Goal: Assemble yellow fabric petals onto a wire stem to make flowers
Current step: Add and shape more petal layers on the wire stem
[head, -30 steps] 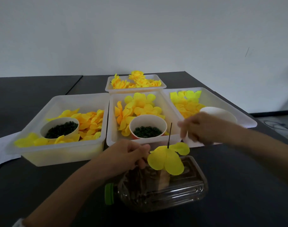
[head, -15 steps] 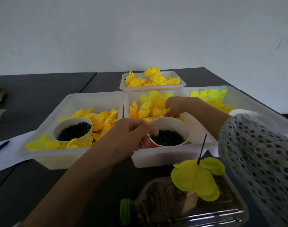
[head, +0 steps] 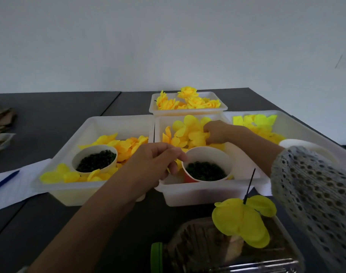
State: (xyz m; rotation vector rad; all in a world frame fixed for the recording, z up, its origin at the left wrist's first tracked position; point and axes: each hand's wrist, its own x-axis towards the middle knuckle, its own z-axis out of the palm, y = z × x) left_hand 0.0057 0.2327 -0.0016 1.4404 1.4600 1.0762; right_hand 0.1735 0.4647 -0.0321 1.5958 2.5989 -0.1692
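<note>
A partly built flower, yellow petals point(head: 239, 223) threaded on a black wire stem point(head: 250, 186), stands up from a clear plastic bottle point(head: 217, 251) lying on its side at the near edge. My right hand point(head: 217, 133) reaches into the middle tray point(head: 197, 195), its fingers curled into the loose yellow petals point(head: 188, 131) and gripping one. My left hand point(head: 158, 162) hovers at the left rim of the paper cup point(head: 207, 149) of dark green beads point(head: 205, 171), thumb against fingertips. Whether it holds anything is hidden.
The left tray point(head: 93, 123) holds orange-yellow petals and a second cup of beads point(head: 96, 160). Finished flowers point(head: 188, 101) fill the back tray. The right tray point(head: 298, 125) has pale petals and a white bowl point(head: 298, 143). Paper and a blue pen point(head: 3, 182) lie far left.
My right hand left the right tray and reached into the middle tray's petals. My left hand moved away from the stem to the bead cup. The view came closer.
</note>
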